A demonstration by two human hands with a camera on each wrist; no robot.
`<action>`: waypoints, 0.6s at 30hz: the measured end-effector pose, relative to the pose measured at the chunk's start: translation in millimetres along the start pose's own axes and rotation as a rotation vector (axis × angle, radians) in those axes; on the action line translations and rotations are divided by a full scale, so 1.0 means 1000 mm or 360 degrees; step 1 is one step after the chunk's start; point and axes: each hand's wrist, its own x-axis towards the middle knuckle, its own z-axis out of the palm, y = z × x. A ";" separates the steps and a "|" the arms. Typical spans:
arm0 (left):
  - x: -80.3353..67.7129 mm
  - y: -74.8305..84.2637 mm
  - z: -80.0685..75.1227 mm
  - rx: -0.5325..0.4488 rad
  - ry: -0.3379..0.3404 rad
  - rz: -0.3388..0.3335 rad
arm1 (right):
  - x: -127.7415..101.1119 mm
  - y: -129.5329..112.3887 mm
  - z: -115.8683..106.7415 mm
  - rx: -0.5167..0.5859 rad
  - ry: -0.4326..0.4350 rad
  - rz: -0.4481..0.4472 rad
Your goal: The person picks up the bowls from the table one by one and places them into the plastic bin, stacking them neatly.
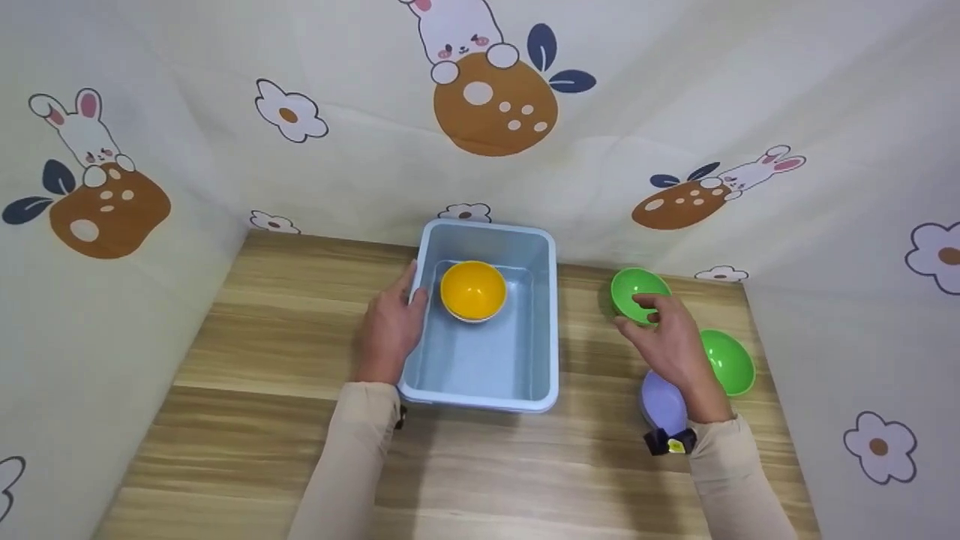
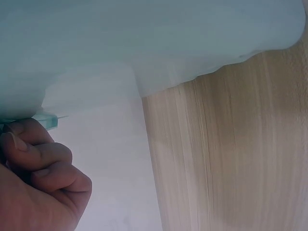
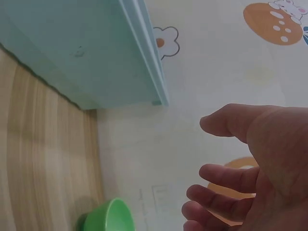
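Observation:
My left hand [image 1: 390, 330] grips the left rim of a light blue plastic bin [image 1: 480, 402]. Its curled fingers [image 2: 62, 178] show at the rim in the left wrist view. Inside the bin sits a yellow bowl [image 1: 474, 289], with a pale edge visible beneath it. To the right, my right hand [image 1: 671, 345] hovers over a green bowl [image 1: 630, 282], thumb and fingers spread apart with nothing between them. That green bowl [image 3: 108, 217] appears low in the right wrist view, apart from the hand [image 3: 260, 168].
A second green bowl [image 1: 731, 364] lies right of my right wrist, partly covered by it. Below the wrist is a purple dish [image 1: 663, 403], also partly hidden. Printed cloth [image 1: 360, 180] hangs behind and beside the wooden table [image 1: 262, 352].

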 end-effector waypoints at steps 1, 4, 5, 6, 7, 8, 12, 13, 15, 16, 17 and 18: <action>0.000 0.000 0.000 0.0008 -0.0001 0.0000 | -0.002 0.003 0.000 0.0003 0.0009 0.0004; 0.001 0.001 -0.001 0.0019 -0.0005 -0.0010 | -0.007 0.010 0.000 0.0000 0.0058 0.0024; 0.001 0.001 -0.001 0.0019 -0.0009 -0.0010 | -0.009 0.012 -0.001 -0.0002 0.0072 0.0039; 0.001 0.001 -0.001 0.0011 -0.0008 -0.0007 | -0.012 0.015 -0.001 -0.0001 0.0087 0.0058; 0.001 0.001 -0.001 0.0006 -0.0008 -0.0005 | -0.014 0.017 -0.001 0.0007 0.0098 0.0078; 0.001 0.001 -0.001 0.0000 -0.0006 -0.0001 | -0.016 0.020 -0.002 0.0008 0.0106 0.0098; 0.002 0.001 0.001 -0.0032 0.0001 0.0013 | -0.023 0.032 -0.003 -0.0014 0.0133 0.0153; 0.002 0.001 0.001 -0.0033 -0.0003 0.0010 | -0.025 0.035 -0.004 -0.0021 0.0146 0.0158; 0.002 0.000 0.001 -0.0035 -0.0014 0.0002 | -0.029 0.041 -0.003 -0.0048 0.0178 0.0165; 0.002 0.000 0.001 -0.0039 -0.0014 -0.0004 | -0.031 0.044 -0.003 -0.0057 0.0199 0.0172; 0.002 0.000 0.000 -0.0040 -0.0016 -0.0009 | -0.033 0.047 -0.003 -0.0069 0.0218 0.0177; 0.002 0.000 0.000 -0.0035 -0.0018 -0.0013 | -0.034 0.049 -0.002 -0.0078 0.0234 0.0186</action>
